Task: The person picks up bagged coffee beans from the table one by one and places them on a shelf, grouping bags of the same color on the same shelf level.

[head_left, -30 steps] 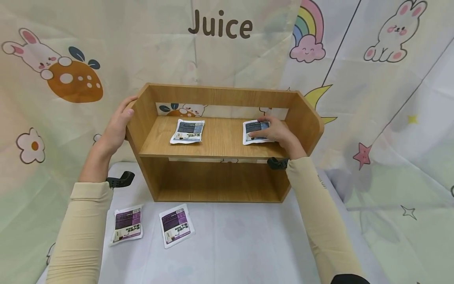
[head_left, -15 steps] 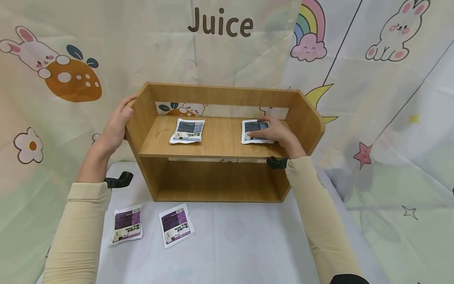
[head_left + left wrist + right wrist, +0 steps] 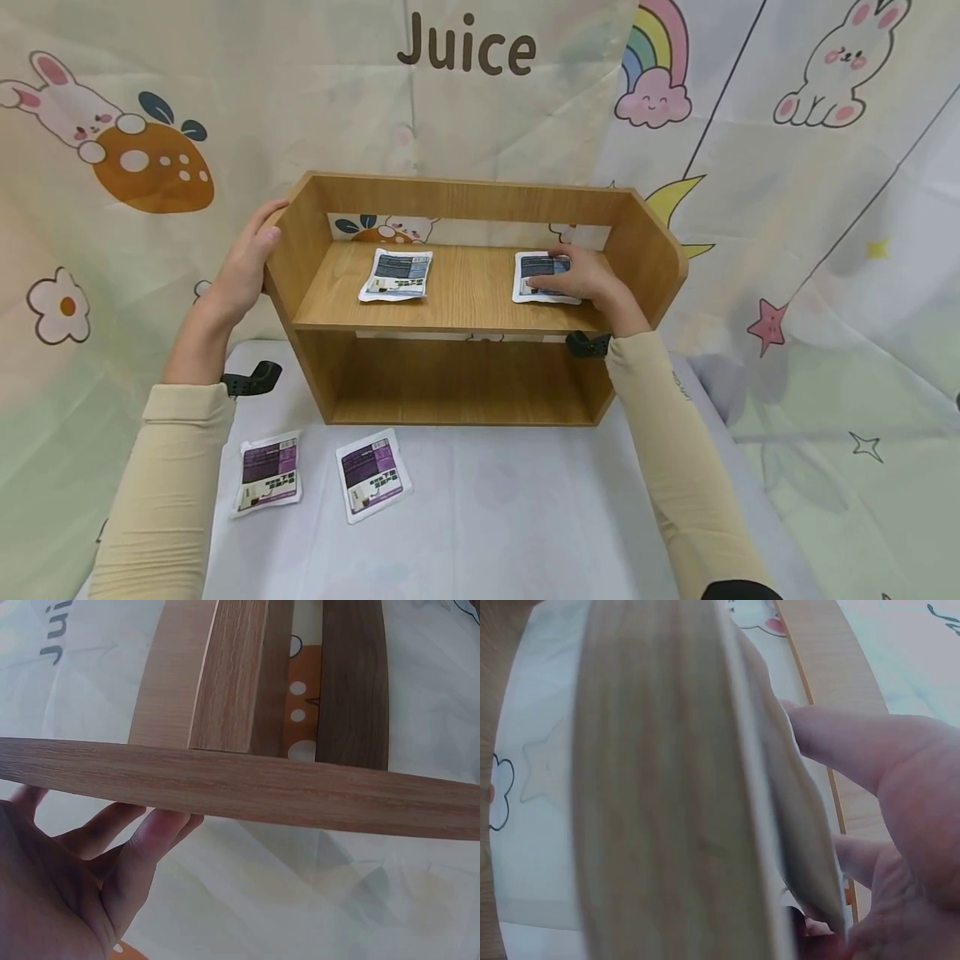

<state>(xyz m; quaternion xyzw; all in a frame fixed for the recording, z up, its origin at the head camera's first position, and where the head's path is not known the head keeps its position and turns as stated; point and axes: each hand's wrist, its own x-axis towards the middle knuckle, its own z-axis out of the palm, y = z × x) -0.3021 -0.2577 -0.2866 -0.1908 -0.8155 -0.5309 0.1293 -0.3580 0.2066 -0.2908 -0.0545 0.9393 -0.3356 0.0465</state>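
at far left, the left hand (image 3: 238, 271) lies with fingers loosely spread against the outside of the left side panel (image 3: 296, 262) of the wooden shelf (image 3: 472, 304); nothing is pinched there. the shelf stands on the counter (image 3: 517, 517) and is judged stiff but light enough to shift if pushed, so a side panel is a sound bracing point. next, in front of the shelf, the first purple packet (image 3: 268, 473) lies on the counter, its edges slightly crimped; the second purple packet (image 3: 373, 476) lies just beside it, tilted in plan. both are judged light, soft and somewhat slippery, and best lifted by a side edge. on the upper board, toward the left, the first blue packet (image 3: 396, 275) lies face up, its edges uneven, suggesting a pliable pouch. toward the right on the same board is the second blue packet (image 3: 531, 272), with the right hand (image 3: 592, 279) on it: thumb and fingers are set apart and touch the packet, but whether they pinch or merely press cannot be told. the right wrist view shows this packet bowed at the edge. recommended hold: thumb on the face, fingers at the rim, light pressure; hard squeezing could crease it.
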